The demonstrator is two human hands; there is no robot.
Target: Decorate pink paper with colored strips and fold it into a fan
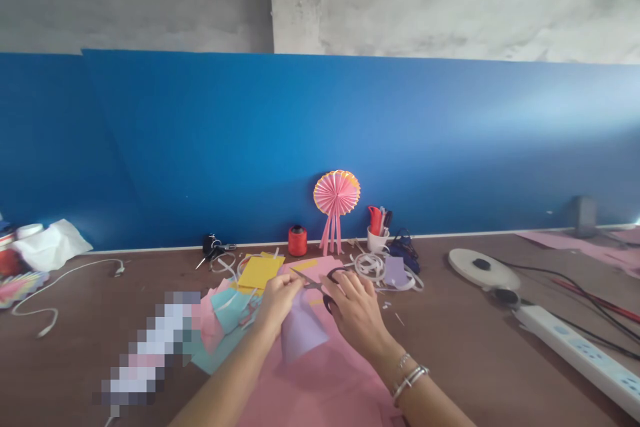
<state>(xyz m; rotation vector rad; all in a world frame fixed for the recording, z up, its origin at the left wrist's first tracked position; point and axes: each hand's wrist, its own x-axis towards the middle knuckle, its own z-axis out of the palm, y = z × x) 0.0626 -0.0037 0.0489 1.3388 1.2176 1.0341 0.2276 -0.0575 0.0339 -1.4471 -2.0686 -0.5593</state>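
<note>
My left hand (281,301) pinches the upper edge of a lilac sheet of paper (304,328), which curls down toward me. In my right hand (356,303) is a pair of scissors (330,273) with black handles, its blades apart and pointing left at the top of the lilac paper near my left fingertips. Beneath both hands lies a large pink sheet (300,393). Yellow paper (261,271) rests just beyond my left hand, and pink and light-blue paper pieces (227,313) are heaped to its left.
A pink pleated paper rosette (337,193) stands against the blue panel (225,147), between a red thread spool (297,241) and a white cup (377,240) of pens. White strips (369,267) coil nearby. At right are a round base (483,268) and a power strip (580,353); a white cable (70,269) lies left.
</note>
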